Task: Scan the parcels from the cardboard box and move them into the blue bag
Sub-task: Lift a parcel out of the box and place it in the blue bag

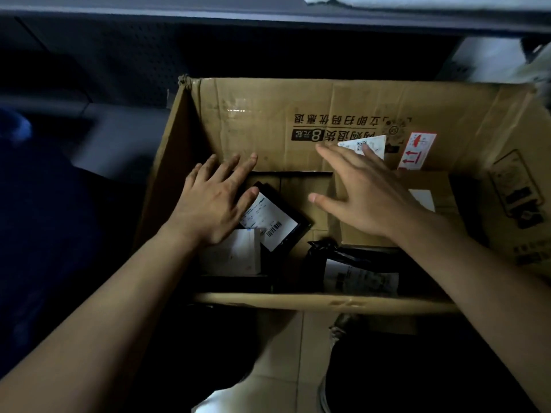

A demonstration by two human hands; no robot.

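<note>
Near the bottom, both my forearms reached in over the pale floor tiles (283, 353) and across the near rim of the cardboard box (298, 302). All the parcels I could see were down inside the box.

Just past that rim on the right lay a black plastic parcel (357, 259), crinkled, with a blurry label facing up. On the left sat a small white parcel (232, 257). Right behind it was a flat black parcel (274, 219), turned at an angle and showing a white barcode label.

My left hand (208, 204) was over those two, fingers spread out straight and gripping nothing. The thumb tip was at the edge of the flat black parcel. Honestly couldn't tell if it was actually touching.

My right hand (366, 192) was splayed flat too, also holding nothing, over a brown parcel (357, 234) on the right side of the box.

Further back, the box's far wall was all creased, with black print on it upside down. A white paper slip (372, 143) was stuck there behind my right fingertips, and a red-and-white sticker (417, 150) sat just to the right of it.

Left of the box there was a dark blue shape (44, 234). It was too dim to say if that was the bag. A grey ledge (208, 13) ran across the very back.
</note>
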